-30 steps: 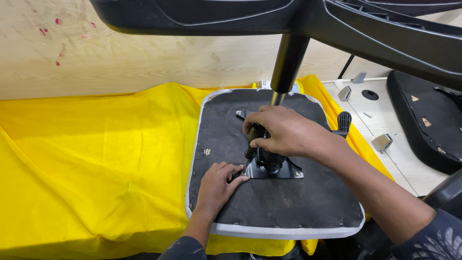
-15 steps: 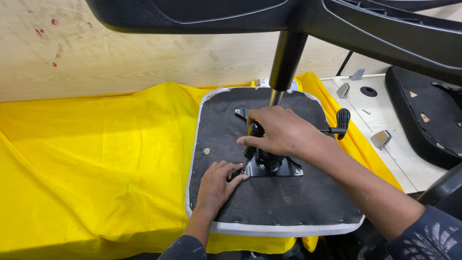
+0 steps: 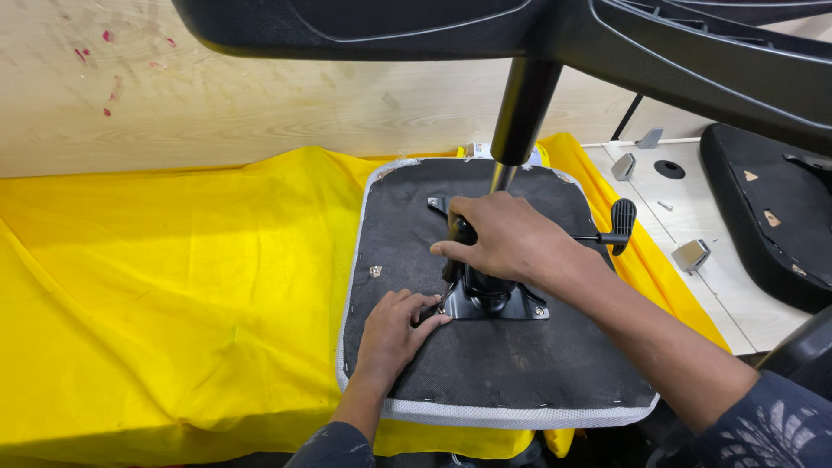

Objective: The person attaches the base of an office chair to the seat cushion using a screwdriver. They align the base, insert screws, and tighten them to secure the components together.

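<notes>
nearest the camera, the upturned seat pad is lying flat on the yellow cloth over the counter, black underside up, grey mesh edge along its near side. the left hand is resting palm-down on the pad, fingers spread & mostly flat, fingertips pressing at the near-left corner of the metal mounting plate; it's holding nothing that can be seen, tho whether a small screw sits under the tips can't be told.

just beyond, the right hand is curling round the black mechanism block that's rising from the plate, fingers closed over its top & left side, thumb side toward the left hand. the plate is sitting abt mid-pad, directly below & slightly right of the left fingertips, so the left hand is the nearer one to the plate corner, the right is on top of the block. the lever handle is sticking out to the right of the right wrist, its rod running roughly left-right across the pad.

further back, the gas-lift column is standing up from the mechanism, long axis near vertical, leaning a bit away, going up into a black chair base overhead. far right, another black seat part & small metal brackets are lying on the white surface, well apart from both hands.
</notes>
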